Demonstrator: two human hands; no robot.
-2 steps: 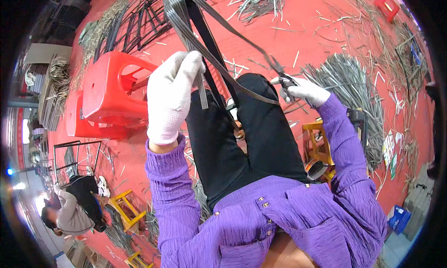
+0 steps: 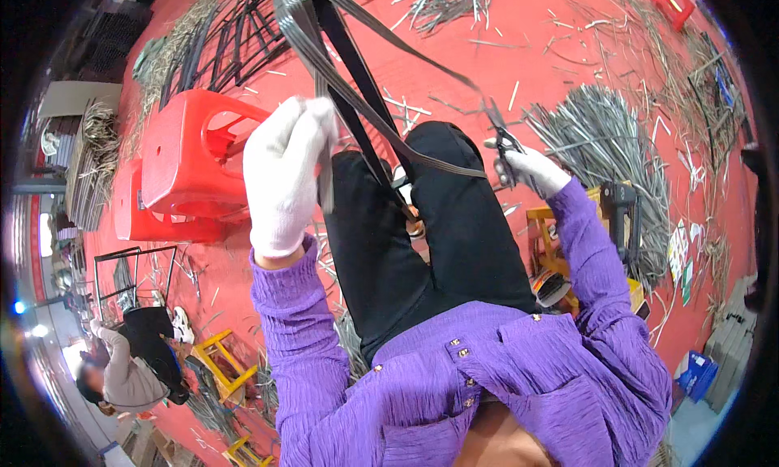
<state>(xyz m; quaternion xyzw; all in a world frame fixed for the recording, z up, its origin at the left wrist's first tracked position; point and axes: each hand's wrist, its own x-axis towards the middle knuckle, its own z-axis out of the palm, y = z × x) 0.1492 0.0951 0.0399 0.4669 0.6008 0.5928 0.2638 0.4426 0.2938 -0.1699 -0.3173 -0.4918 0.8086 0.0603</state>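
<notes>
My left hand (image 2: 288,167), in a white glove, pinches the lower end of a grey flat strip (image 2: 325,193) above my left knee. In my gloved right hand (image 2: 531,168) is a pair of dark scissors (image 2: 505,136), blades pointing up and away from me. Several grey strips (image 2: 296,21) wrap the corner of a black frame (image 2: 357,65) that stands between my knees. One loose strip (image 2: 406,49) reaches from that corner toward the scissors, its tip close to the blades. Another strip (image 2: 430,160) hangs in a curve and ends over my right thigh.
Red plastic stools (image 2: 174,154) stand at my left. A bundle of grey strips (image 2: 608,134) lies at the right, near a yellow stool (image 2: 548,232). Black frames (image 2: 231,41) lie beyond. Another person (image 2: 134,370) sits at the far left. Scraps litter the red floor (image 2: 560,69).
My left hand has shifted a little left with the strip end. The scissors have turned more upright and moved slightly right, and the loose strip's tip now shows apart from their handles.
</notes>
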